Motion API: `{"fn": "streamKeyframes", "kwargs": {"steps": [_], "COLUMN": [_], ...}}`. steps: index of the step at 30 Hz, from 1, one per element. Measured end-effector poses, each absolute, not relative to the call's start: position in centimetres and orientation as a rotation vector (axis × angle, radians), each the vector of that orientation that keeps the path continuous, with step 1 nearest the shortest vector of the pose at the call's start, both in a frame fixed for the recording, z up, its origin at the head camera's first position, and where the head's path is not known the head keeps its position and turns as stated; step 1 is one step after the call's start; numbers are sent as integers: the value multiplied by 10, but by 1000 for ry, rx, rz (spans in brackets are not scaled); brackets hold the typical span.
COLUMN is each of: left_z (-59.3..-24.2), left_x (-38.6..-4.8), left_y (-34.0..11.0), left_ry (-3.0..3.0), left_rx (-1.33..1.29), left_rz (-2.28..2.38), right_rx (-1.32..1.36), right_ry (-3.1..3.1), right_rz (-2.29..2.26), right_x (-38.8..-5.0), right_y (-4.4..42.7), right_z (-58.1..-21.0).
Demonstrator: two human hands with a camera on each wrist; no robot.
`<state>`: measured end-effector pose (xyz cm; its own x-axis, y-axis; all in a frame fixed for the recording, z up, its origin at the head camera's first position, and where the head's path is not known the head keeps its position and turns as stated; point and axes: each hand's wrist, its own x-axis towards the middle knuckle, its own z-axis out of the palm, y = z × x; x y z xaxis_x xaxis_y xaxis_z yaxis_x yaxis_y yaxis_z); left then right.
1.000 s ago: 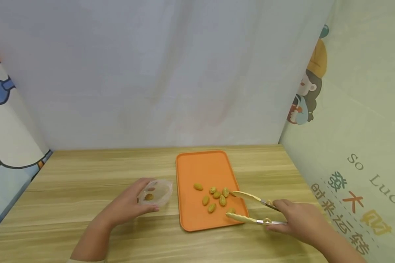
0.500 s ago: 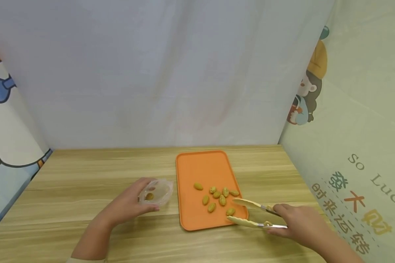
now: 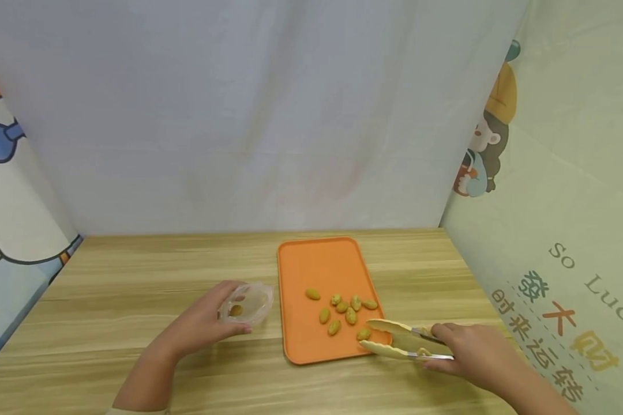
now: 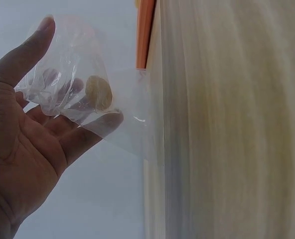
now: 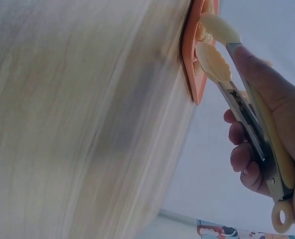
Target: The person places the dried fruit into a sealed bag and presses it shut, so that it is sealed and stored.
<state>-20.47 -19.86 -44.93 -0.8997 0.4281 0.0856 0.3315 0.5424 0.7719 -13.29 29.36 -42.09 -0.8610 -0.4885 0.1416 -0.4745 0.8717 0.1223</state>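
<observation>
My left hand (image 3: 211, 318) holds a clear plastic bag (image 3: 256, 302) by its sides, thumb and fingers spread around it; its mouth faces up in the head view. A brown oval piece (image 4: 98, 93) shows through the plastic. My right hand (image 3: 472, 351) grips kitchen tongs (image 5: 259, 119) with cream-yellow tips and metal arms. The tongs' parted tips reach over the near right corner of an orange tray (image 3: 322, 259). A yellow-brown nut-like piece (image 3: 363, 334) lies at their ends, apparently unclamped. Several similar pieces (image 3: 341, 307) lie farther in on the tray.
Tray and hands are at a wood-grain table (image 3: 187, 259). A pale curtain (image 3: 239, 144) stands behind it. Printed cloths hang at the left and right (image 3: 566, 230) sides. The tray's raised rim runs all around it.
The tongs have drawn back toward the near edge, uncovering a piece at the tray's right rim. Their tips have come closer together. My left hand and the bag stay nearly still.
</observation>
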Motion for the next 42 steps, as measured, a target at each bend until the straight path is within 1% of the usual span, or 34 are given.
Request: {"fn": "streamKeyframes", "kwargs": {"steps": [9,26,42], "left_z": [-446,-446,-450], "left_x": [-203,-203,-202], "left_y": [-197,-196,-195], "left_ry": [2650,2660,2694], "left_rx": [626,616,639], "left_rz": [1287,1274,1281], "right_rx": [804,811,843], "right_ry": [-2868,-2874,-2765], "right_rz": [-110,-113,-82], "right_x": [-133,-134,-134], "right_y": [293,293,297], "right_z": [-419,-416,-424]}}
